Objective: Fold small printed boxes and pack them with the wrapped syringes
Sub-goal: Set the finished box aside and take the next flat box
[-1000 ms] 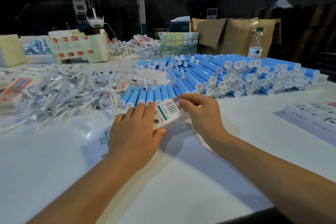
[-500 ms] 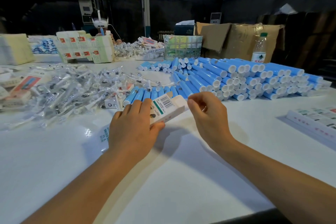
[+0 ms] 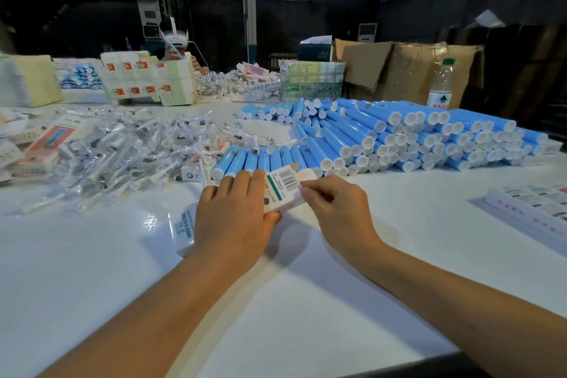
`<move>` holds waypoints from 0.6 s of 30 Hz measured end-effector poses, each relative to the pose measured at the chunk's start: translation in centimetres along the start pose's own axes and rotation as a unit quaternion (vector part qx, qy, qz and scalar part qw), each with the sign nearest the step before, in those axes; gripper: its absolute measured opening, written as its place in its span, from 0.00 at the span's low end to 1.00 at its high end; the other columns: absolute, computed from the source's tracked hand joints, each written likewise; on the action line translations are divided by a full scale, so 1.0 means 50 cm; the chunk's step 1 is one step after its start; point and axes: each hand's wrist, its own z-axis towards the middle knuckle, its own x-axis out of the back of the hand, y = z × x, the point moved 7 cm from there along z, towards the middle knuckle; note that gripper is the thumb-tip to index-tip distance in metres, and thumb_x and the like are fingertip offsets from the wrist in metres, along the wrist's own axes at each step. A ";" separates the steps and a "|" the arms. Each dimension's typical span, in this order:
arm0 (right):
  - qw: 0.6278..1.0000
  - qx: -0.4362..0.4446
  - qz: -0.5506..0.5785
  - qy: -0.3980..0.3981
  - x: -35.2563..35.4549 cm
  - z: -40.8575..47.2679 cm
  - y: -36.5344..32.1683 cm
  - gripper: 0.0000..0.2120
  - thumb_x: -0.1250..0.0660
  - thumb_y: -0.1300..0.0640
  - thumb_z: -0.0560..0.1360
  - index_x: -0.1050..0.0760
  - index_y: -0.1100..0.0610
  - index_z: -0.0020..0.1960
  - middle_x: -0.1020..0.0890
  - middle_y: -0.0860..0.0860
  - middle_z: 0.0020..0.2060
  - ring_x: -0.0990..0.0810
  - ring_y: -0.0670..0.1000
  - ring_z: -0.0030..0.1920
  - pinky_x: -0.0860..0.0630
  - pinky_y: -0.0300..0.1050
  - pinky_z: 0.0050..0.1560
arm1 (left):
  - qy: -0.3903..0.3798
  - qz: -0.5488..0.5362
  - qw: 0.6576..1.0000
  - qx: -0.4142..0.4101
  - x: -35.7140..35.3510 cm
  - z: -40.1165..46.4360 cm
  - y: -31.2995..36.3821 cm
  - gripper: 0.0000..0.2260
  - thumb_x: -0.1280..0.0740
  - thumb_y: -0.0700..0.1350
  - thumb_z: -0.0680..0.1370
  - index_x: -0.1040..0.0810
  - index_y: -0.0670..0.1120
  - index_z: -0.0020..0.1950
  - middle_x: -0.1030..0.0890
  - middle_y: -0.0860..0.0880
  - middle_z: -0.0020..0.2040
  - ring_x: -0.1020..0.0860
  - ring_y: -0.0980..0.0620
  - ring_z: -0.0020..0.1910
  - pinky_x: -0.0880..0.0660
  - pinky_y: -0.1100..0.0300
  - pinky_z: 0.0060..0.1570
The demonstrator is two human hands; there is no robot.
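One small printed box (image 3: 283,190) sits at the centre of the view, just above the white table (image 3: 306,301), with a barcode and a green stripe on its upper face and an open brown flap at its far end. The left hand (image 3: 233,218) grips its near end, fingers curled over the top and thumb underneath. The right hand (image 3: 334,209) pinches the box's right edge next to the barcode with curled fingertips. Beneath the left hand a flat printed carton (image 3: 182,227) with blue lettering lies on the table, partly covered by the hand.

Just beyond the box a row of blue tubes (image 3: 264,159) with white caps lies side by side, and to the right of it a much larger stack of blue tubes (image 3: 429,138) is piled in layers. To the left a loose heap of wrapped syringes (image 3: 129,147) in clear plastic spreads over the table. A stack of flat cartons (image 3: 534,209) lies near the right edge. Behind the big stack stand a water bottle (image 3: 441,86) and a brown cardboard box (image 3: 399,70). Further left, sheets of uncut printed cartons (image 3: 147,80) lean upright, and behind them another person (image 3: 176,46) wearing a white headset is seated
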 end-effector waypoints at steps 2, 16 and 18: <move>1.000 -0.011 0.005 -0.001 0.000 0.001 0.005 0.07 0.33 0.61 0.76 0.17 0.57 0.51 0.19 0.50 0.42 0.24 0.46 0.39 0.30 0.33 0.40 | -0.004 0.004 1.000 -0.001 -0.001 -0.001 -0.001 0.27 0.35 0.58 0.74 0.34 0.46 0.69 0.26 0.49 0.59 0.28 0.47 0.57 0.34 0.54 0.52; 0.988 -0.105 0.074 -0.082 -0.015 0.021 0.025 0.18 0.37 0.62 0.77 0.28 0.53 0.66 0.26 0.47 0.32 0.29 0.43 0.32 0.32 0.32 0.30 | -0.009 0.052 0.998 -0.039 0.013 -0.009 0.022 0.28 0.34 0.58 0.74 0.32 0.44 0.69 0.25 0.47 0.58 0.26 0.47 0.53 0.31 0.53 0.49; 0.988 -0.107 0.090 -0.064 -0.012 0.017 0.024 0.14 0.37 0.62 0.77 0.24 0.54 0.61 0.23 0.47 0.33 0.27 0.43 0.33 0.31 0.35 0.31 | -0.009 0.048 0.998 -0.033 0.014 -0.009 0.022 0.28 0.36 0.59 0.75 0.34 0.45 0.70 0.26 0.48 0.60 0.27 0.47 0.55 0.32 0.55 0.50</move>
